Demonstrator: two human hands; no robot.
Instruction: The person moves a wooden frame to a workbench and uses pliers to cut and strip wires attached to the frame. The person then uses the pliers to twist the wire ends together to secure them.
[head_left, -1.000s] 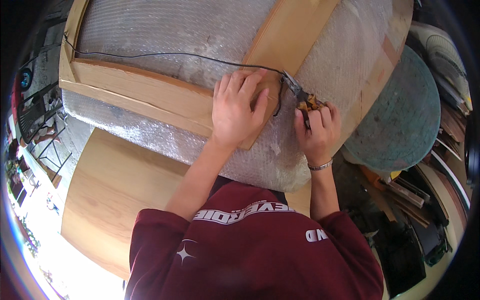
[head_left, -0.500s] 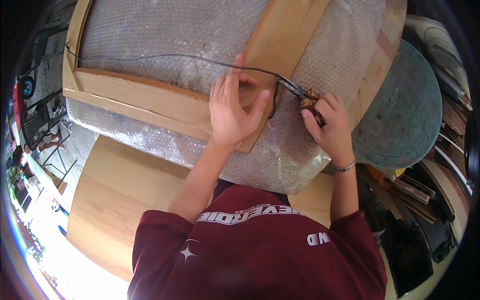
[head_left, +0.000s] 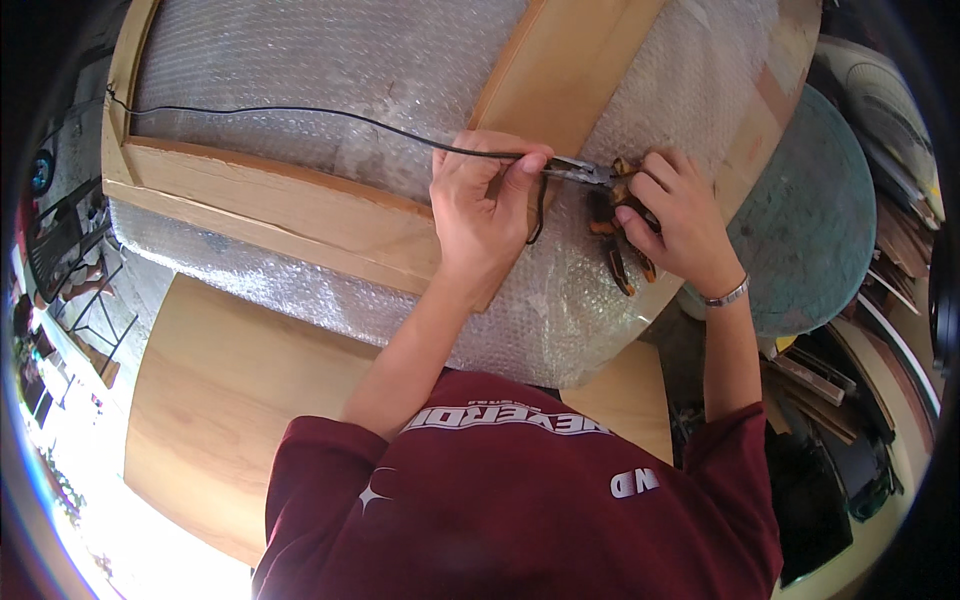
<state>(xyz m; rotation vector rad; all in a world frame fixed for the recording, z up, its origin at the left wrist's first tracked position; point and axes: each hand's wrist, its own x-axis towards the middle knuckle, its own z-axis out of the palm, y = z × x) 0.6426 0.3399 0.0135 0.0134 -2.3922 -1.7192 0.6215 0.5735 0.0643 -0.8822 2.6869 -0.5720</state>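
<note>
A black cord (head_left: pixel 340 114) stretches from the left end of a wooden frame (head_left: pixel 300 207) over to the pliers (head_left: pixel 617 265). My left hand (head_left: pixel 480 210) pinches it between thumb and fingers, right beside the tips of the jaws. The pliers have metal jaws and orange-and-black handles. My right hand (head_left: pixel 678 218) grips those handles, which are spread apart. The jaws sit at the cord; whether they bite on it I cannot tell. A short dark end of the cord hangs below my left thumb, over the frame's wide crosspiece (head_left: pixel 570 75).
Bubble wrap (head_left: pixel 300 50) lies under the frame on a big rounded surface. A round greenish tabletop (head_left: pixel 800 220) stands to the right, with stacked boards (head_left: pixel 820 385) and a fan (head_left: pixel 880 95) beyond. Closer to me is a light wooden panel (head_left: pixel 230 400).
My left hand has closed from spread fingers into a pinch on the cord. My right hand has shifted slightly right; the pliers now lie flatter, their handles wider apart.
</note>
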